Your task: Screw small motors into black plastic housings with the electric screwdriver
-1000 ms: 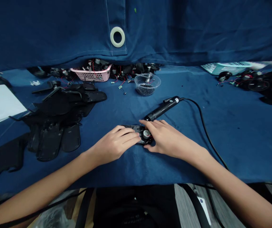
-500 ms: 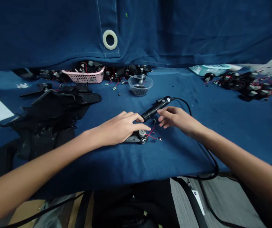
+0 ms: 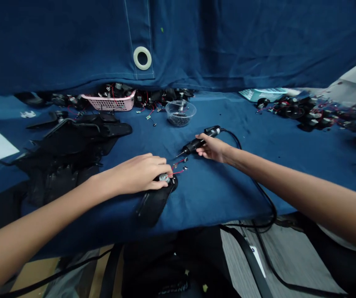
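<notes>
Under left hand (image 3: 140,176) | black casing (image 3: 153,203), held at its end | right hand (image 3: 212,148) wraps screwdriver (image 3: 193,145)

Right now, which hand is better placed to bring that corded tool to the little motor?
Probably the right: the right hand is wrapped round the corded tool, whose tip points toward the motor. The left hand lies over the black part that carries it.

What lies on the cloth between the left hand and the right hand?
In the head view, thin red wires and the tip of the black corded tool lie there.
</notes>
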`<state>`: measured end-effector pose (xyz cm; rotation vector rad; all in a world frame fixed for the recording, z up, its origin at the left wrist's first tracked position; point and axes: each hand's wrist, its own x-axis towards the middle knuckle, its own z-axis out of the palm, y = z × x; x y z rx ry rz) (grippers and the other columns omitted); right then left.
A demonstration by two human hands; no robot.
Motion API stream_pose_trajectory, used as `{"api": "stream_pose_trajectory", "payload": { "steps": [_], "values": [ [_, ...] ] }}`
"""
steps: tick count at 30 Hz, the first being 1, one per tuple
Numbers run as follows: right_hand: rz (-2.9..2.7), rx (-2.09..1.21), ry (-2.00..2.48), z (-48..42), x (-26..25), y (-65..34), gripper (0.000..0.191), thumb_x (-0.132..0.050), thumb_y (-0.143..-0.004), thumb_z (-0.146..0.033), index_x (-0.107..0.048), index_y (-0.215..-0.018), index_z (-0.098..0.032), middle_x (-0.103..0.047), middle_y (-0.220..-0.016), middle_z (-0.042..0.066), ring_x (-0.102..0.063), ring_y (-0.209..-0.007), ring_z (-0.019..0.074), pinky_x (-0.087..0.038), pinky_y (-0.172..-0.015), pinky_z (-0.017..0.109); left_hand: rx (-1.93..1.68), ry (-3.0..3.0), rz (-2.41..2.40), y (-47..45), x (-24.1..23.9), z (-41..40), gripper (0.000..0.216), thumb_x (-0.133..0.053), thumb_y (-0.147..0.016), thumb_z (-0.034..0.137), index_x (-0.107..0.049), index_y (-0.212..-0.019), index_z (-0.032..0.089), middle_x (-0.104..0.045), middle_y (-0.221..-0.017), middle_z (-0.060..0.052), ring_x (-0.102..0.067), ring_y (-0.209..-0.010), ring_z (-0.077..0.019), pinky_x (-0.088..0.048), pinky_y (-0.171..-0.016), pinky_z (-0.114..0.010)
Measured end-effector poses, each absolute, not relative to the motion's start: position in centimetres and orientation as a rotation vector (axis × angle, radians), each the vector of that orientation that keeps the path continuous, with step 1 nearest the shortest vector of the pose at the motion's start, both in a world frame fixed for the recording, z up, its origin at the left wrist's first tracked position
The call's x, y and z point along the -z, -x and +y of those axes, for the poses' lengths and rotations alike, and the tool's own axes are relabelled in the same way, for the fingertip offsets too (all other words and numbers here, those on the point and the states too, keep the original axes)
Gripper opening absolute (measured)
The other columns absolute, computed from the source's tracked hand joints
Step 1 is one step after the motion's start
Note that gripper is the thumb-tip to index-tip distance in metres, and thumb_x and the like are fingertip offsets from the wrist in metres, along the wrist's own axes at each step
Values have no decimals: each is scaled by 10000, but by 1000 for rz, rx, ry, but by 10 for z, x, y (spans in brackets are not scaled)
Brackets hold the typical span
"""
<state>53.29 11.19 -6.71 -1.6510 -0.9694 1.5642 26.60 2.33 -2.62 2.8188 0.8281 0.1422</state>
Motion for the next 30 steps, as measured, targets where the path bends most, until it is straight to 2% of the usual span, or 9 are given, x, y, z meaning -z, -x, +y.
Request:
{"api": "stream_pose_trajectory", "payload": {
  "steps": [4, 7, 12, 17, 20, 23, 25, 27, 30],
  "values": [
    [-850, -1598, 1563, 104, 65, -542, 279, -539, -901, -416, -518, -782, -165, -602, -604, 33, -513, -449, 75, -447, -411, 164, -187, -2670, 1057, -240, 30, 10, 156, -645, -868, 338, -638, -971, 221, -661, -891, 23, -600, -799, -143, -402, -765, -258],
    [-764, -1601, 1490, 102, 63, -543, 274, -571, -871, -407, -508, -760, -165, -575, -588, 22, -496, -445, 68, -410, -380, 148, -274, -2533, 1386, -234, 40, 8, 222, -637, -858, 442, -624, -889, 222, -639, -749, 31, -597, -696, -152, -392, -646, -254],
    [-645, -1562, 1342, 102, 54, -535, 294, -532, -873, -432, -455, -727, -189, -508, -539, -16, -444, -409, 54, -363, -344, 140, -380, -2288, 1987, -255, 56, 15, 440, -496, -889, 618, -608, -853, 194, -682, -752, -47, -656, -692, -242, -368, -577, -289],
    [-611, -1527, 1268, 107, 51, -525, 278, -545, -865, -420, -479, -734, -183, -510, -519, -19, -438, -390, 54, -352, -325, 138, -199, -2296, 2158, -269, 41, 13, 607, -284, -929, 670, -662, -840, 204, -696, -746, -92, -675, -718, -316, -379, -574, -325],
    [-597, -1502, 1275, 110, 59, -523, 266, -583, -852, -397, -498, -730, -175, -524, -517, -13, -453, -383, 60, -354, -316, 143, -270, -2276, 2195, -259, 30, 13, 612, -261, -941, 649, -668, -811, 211, -692, -761, -83, -666, -746, -298, -422, -646, -357],
    [-577, -1500, 1285, 112, 67, -524, 255, -609, -844, -362, -501, -714, -172, -542, -523, -4, -475, -391, 65, -367, -318, 145, -429, -2433, 1852, -245, 34, 20, 513, -454, -884, 652, -605, -1118, 222, -675, -1055, -71, -612, -1010, -287, -417, -892, -402],
    [-565, -1500, 1281, 112, 69, -525, 258, -611, -845, -360, -500, -707, -173, -543, -522, -2, -480, -396, 68, -373, -320, 144, -394, -2459, 1623, -240, 45, 26, 671, -567, -806, 675, -483, -1304, 234, -607, -1219, -77, -526, -1158, -300, -345, -1011, -430],
    [-554, -1499, 1272, 112, 70, -527, 255, -613, -844, -366, -503, -714, -176, -542, -520, -3, -478, -397, 70, -372, -317, 144, -337, -2420, 1523, -239, 57, 31, 702, -608, -788, 654, -442, -1340, 252, -582, -1252, -67, -496, -1180, -300, -308, -1044, -443],
    [-540, -1500, 1262, 112, 69, -529, 243, -626, -836, -362, -508, -725, -180, -541, -519, -5, -473, -397, 71, -369, -313, 142, -353, -2405, 1439, -243, 71, 33, 583, -629, -819, 553, -466, -1302, 270, -579, -1248, -45, -491, -1155, -278, -289, -1056, -435]
  ]
}}
